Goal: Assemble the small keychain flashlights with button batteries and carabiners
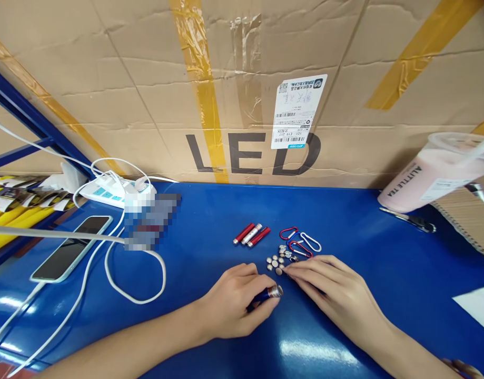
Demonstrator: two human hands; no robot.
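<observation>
The left hand point(231, 302) is grasping a dark blue tube point(261, 299), its silver end facing right. The right hand's point(338, 287) fingertips are meeting silver button cells point(274, 264) just beyond; whether they're pinching one, I cannot tell. Farther off, three slim tubes point(252, 235) are lying left of some clips point(312, 249).

The left forearm point(147, 337) angles inward, its left hand point(236, 300) curled in a grip, thumb and forefinger forward. The right forearm point(407, 342) (bare, like the other) slants in; the right hand point(338, 284) reaches out, fingers long and close together.
</observation>
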